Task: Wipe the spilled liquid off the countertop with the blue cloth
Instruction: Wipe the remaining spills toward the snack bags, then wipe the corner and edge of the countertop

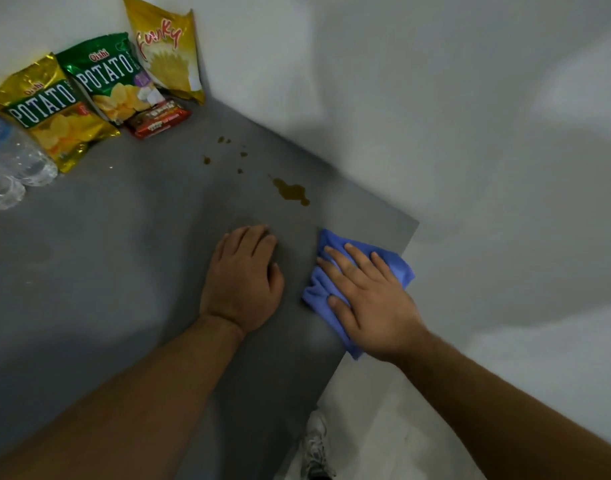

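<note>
near the right edge of the grey surface (124,271) lies the blue cloth (397,268), bunched and flattened under the right hand (370,303), whose fingers are spread and pressed down on it rather than curled, so this grip is wide and pinning the cloth. just left of it, apart from the cloth, the left hand (241,278) rests palm down on the bare surface, fingers loosely bent, holding nothing. beyond both hands sits the brown spill (292,192), a small puddle close to the wall side, with scattered droplets (224,140) farther back. in the far corner lean three chip bags: a yellow funky bag (169,53), a green potato bag (113,77) and a gold potato bag (51,109), with a red snack packet (158,121) lying in front. clear water bottles (16,157) lie at the left edge. below the surface edge a white sneaker (316,445) shows on the floor.
</note>
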A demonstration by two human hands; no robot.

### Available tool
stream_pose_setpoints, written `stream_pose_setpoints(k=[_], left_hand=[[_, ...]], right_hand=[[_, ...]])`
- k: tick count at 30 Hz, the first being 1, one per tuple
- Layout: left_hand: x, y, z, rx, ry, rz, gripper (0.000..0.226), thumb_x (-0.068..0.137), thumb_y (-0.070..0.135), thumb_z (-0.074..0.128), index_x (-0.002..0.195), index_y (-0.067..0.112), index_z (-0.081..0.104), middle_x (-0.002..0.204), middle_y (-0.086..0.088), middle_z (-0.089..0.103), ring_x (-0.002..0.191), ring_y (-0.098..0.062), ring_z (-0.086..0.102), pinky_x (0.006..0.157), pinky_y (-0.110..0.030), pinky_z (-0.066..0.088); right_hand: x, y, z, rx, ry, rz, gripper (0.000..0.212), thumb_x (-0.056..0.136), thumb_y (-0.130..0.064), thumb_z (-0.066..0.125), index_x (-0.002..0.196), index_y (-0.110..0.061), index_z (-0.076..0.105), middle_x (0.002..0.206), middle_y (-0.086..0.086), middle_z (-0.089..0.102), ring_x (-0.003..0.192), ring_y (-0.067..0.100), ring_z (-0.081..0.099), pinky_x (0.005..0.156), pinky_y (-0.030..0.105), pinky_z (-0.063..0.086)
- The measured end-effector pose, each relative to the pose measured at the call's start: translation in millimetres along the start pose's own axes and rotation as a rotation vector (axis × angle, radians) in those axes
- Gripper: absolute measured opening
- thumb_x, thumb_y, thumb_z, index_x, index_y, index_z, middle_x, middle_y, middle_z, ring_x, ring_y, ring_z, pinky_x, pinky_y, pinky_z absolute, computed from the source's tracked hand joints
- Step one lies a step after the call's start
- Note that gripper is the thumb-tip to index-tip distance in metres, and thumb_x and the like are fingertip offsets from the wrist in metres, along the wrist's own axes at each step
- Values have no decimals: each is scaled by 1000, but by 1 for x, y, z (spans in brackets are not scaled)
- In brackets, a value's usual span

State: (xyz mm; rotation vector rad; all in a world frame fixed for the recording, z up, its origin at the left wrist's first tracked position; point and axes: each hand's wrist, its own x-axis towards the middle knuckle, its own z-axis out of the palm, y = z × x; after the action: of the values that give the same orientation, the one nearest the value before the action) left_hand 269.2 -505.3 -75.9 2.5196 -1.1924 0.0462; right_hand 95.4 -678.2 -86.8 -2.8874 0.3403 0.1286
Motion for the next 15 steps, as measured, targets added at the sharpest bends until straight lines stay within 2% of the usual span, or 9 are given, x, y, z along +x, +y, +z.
stream_pose_setpoints(k=[2,5,8,12,15], left_hand=[[1,1,-1,-2,-14,-13,43,88,22,57,127,6,64,140,-16,59,129,-40,53,112,-55,40],[2,1,-2,-7,-23,-18,43,87,23,58,126,7,64,141,-15,59,130,-39,52,112,-54,40],[3,0,0,-16,-29,-31,42,87,22,62,126,8,63,141,-14,58,130,-38,52,111,-54,41],[2,0,0,-6,-21,-50,43,87,26,60,127,10,64,144,-11,58,131,-37,52,114,-56,37],[3,2,-2,36,-26,-113,51,81,34,63,128,14,63,152,-11,52,137,-37,48,119,-60,29]], right_hand=[[3,15,-4,-5,-1,43,60,108,-54,19,164,-36,10,171,-15,3,159,13,-7,129,46,-1],[27,21,-13,-42,-2,128,62,105,-56,16,164,-36,11,172,-13,4,159,21,-4,128,54,5],[52,10,-17,-51,-20,162,63,105,-55,21,164,-35,11,173,-11,4,159,26,-7,127,54,-2],[42,12,-20,-31,-51,-11,65,104,-60,24,164,-36,11,172,-14,3,159,22,-10,127,55,-1],[29,36,-25,-47,-65,-101,72,100,-71,27,163,-40,15,172,-14,9,160,19,-3,127,54,4]])
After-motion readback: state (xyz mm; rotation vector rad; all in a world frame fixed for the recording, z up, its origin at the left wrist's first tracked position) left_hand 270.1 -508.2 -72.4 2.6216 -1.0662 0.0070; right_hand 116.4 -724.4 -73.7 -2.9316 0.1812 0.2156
